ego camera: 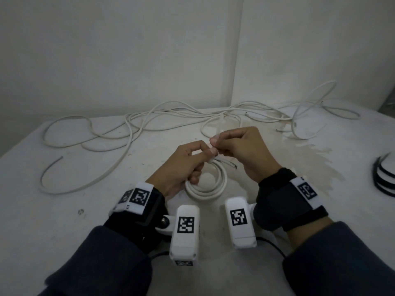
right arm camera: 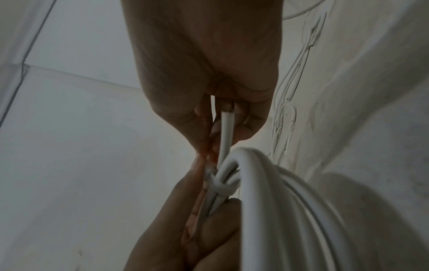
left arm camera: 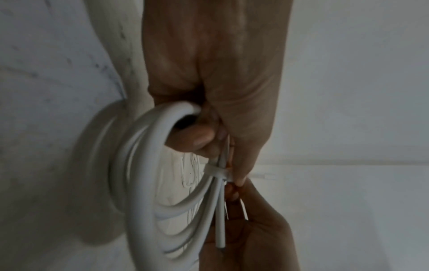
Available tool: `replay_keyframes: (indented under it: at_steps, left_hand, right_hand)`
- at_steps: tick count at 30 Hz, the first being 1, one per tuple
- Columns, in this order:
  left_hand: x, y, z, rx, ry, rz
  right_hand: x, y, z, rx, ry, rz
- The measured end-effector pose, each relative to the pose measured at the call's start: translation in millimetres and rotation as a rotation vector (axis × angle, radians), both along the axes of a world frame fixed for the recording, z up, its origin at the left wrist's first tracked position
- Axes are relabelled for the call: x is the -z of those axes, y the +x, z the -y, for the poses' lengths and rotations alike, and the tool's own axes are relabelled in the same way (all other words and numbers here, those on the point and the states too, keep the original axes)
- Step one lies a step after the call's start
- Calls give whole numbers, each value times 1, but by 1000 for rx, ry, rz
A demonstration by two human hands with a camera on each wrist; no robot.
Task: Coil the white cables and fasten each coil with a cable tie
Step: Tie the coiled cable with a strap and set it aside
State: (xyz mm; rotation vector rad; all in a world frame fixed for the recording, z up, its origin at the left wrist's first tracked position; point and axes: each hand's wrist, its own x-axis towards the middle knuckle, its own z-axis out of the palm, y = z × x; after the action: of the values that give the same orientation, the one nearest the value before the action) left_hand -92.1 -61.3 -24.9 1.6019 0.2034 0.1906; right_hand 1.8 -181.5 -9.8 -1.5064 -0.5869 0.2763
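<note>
Coil (ego camera: 206,184) of white cable sits between your two hands, low over the table (ego camera: 64,221) and just ahead of your wrists. Your left hand (ego camera: 181,167) has its fingers curled round the coil's upper turns, thumb pressing them together. Your right hand (ego camera: 241,150) pinches something thin between thumb and forefinger right above that spot; judging from the wrist views it is the tail of the cable tie (left arm camera: 219,173), whose band already wraps the bunched strands. So the tie lies at the top of the coil, directly between the two grips, nearer your right fingertips. Its tail appears to run up and away from you, roughly across the strands it binds. The coil's plane is tilted, its lower arc towards you. The cut cable end (ego camera: 232,165) pokes out rightward under your right hand. More loose cables (ego camera: 128,124) sprawl well apart at the far side.
</note>
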Motion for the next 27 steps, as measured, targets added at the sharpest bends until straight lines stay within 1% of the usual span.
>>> replay_keyframes:
  at_steps: [5,10,13,17,20,24,26,27]
  left_hand:
    - [-2,-3,-4,41,-8,-42]
    - [-7,-5,2,16,101,-92]
    - [-16,6,13,51,66,-125]
    - [-36,35,40,140,51,-149]
    - [-48,65,65,188,-5,-139]
    - [-54,112,102,187,-120,-81]
    - [-57,138,122,175,-201,-54]
    - [-58,148,127,144,-244,-36]
  right_hand:
    - [-1,-5,-2,12,-2,-54]
    - [-3,-4,4,-19,-83,-118]
    - [-14,7,18,-22,-108,-133]
    - [-31,31,53,-9,-118,-117]
    - [-43,52,83,31,-92,-105]
    - [-54,85,121,143,-28,-129]
    - [-58,104,141,207,-70,-109]
    - [-59,111,149,197,-130,-114]
